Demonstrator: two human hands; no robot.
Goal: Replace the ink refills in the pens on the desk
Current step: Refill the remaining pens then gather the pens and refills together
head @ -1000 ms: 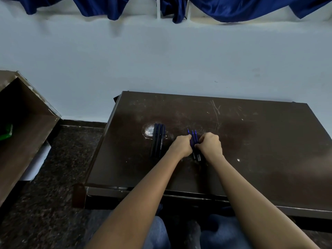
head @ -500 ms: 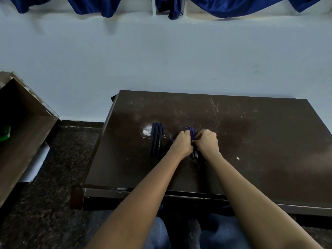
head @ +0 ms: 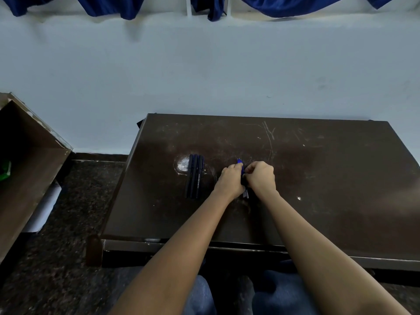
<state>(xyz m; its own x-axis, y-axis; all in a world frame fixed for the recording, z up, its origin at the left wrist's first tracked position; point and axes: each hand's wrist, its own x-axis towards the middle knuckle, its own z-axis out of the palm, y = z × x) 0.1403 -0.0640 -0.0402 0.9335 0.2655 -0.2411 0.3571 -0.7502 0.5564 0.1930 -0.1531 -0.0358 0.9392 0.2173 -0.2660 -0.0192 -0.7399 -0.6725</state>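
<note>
**Grip state.** The left grip (head: 230, 180) and the right grip (head: 260, 178) meet knuckle to knuckle above the middle of the counter (head: 329, 178). Both are clenched, fingers curled inward, on one bundle of blue refills (head: 240, 163) that runs between them.

**Refills.** The blue ends of the bundle project past the grips on the far side. The pale ends project on the near side, between the wrists, low against the counter surface. The number of refills in the bundle cannot be told.

**Pens.** A row of dark pens (head: 195, 178) lies to the left of the left grip, near it but apart from it. The pens lie flat, side by side and touching one another, roughly parallel to the bundle. Pale lettering runs along the barrel nearest the left grip. A worn pale patch (head: 181, 165) on the counter shows at the far left of the row.

**Surroundings.** Both forearms are bare and cross the near edge of the counter. The counter top is dark brown and scratched. Beyond the grips stands a pale wall (head: 204, 76) with a blue curtain (head: 284, 5) along its top. Well to the left of the left grip, an open brown box (head: 34, 160) stands off the counter, above a dark speckled floor (head: 75, 223).
</note>
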